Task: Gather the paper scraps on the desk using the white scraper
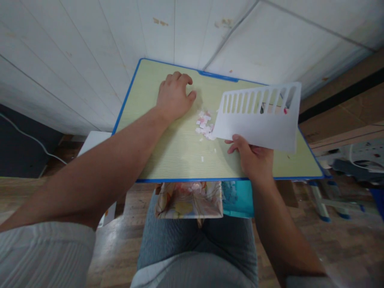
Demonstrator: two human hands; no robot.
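Note:
My left hand [175,96] hovers over or rests on the far left of the pale yellow table [162,160]; I cannot tell which. Its fingers are bent, with the thumb apart, and nothing is between them. A white slotted panel [255,130] is gripped at its near edge by my right hand [255,158], tilted above the table's right side. A row of long slots runs along the panel's far part, and small dark and red items show through. Between my hands lies a small heap of pinkish-white paper scraps [204,126], close to the panel's left corner.
Beneath the table's near edge sit a flower-patterned box [192,208] and a teal bag [238,200]. Cardboard boxes [345,100] stand at the right. A white panelled wall [156,36] with a cable [231,34] rises behind the blue-edged table.

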